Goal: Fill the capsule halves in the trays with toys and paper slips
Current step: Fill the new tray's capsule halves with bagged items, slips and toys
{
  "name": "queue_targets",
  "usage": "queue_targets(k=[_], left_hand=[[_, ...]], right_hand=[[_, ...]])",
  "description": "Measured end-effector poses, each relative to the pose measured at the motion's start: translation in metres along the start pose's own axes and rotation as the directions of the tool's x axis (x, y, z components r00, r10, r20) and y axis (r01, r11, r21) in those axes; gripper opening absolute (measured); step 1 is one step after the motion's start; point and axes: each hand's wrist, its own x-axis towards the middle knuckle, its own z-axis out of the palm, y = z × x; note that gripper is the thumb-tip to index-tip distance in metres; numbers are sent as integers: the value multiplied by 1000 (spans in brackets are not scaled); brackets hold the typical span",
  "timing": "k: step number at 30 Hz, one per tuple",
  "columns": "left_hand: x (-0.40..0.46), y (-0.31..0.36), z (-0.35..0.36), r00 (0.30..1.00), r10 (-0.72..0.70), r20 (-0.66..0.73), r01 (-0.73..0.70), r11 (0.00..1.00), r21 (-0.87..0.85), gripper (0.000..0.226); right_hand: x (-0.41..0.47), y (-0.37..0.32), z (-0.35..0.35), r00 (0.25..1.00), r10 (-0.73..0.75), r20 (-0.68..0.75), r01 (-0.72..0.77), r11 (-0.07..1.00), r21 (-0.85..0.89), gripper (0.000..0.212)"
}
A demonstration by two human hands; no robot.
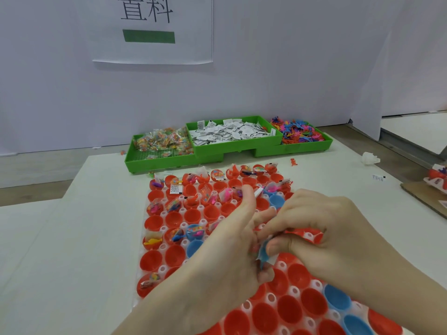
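Our capsule tray (167,232) lies on the table (72,238) directly before us, its far rows holding filled capsule halves (174,205). Our left hand (232,240) and right hand (321,228) meet above its middle, touching. Behind the tray, against the wall (290,68), three bins sit side by side: bagged toys (164,141) on the left, paper slips (229,132) in the middle, loose toy figures (300,132) on the right. A paper sign (152,30) hangs on the wall above them.
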Motion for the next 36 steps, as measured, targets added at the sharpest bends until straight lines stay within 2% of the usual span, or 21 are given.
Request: queue_targets(k=[2,5,9,12,16,18,21,23,27,31,33,36], left_hand=[[-1,2,3,1000,12,5,-13,995,95,57],[13,7,0,983,3,-185,20,992,122,43],[3,0,-11,943,294,-154,-206,882,423,38],[1,0,-10,909,382,-165,-263,835,484,31],[2,4,-11,924,359,-131,-252,830,498,43],[3,4,-10,926,365,-93,-259,795,548,47],[5,8,-6,910,413,-47,-307,744,594,33],[7,11,-5,902,431,-26,-326,718,615,26],[11,14,-5,874,483,51,-391,637,664,17],[17,14,-7,876,480,49,-400,666,630,16],[19,12,-10,870,488,66,-409,642,648,16],[21,9,-14,870,486,82,-416,634,653,15]], right_hand=[[-1,4,-2,996,70,-53,-66,996,66,10],[-4,5,-1,967,200,-157,-163,962,221,20],[-8,6,-1,929,336,-155,-252,882,399,15],[-10,3,2,917,361,-167,-247,846,473,22],[-14,1,4,912,306,-271,-189,903,385,29],[-15,2,4,924,257,-284,-163,935,316,37],[-14,3,5,911,223,-346,-127,952,278,25],[-13,2,6,877,239,-417,-108,943,314,19],[-13,3,5,835,236,-498,-61,937,343,26],[-14,6,5,837,190,-513,-45,958,282,27],[-12,8,4,834,230,-502,-86,952,294,27],[-9,10,2,873,290,-392,-158,929,334,33]])
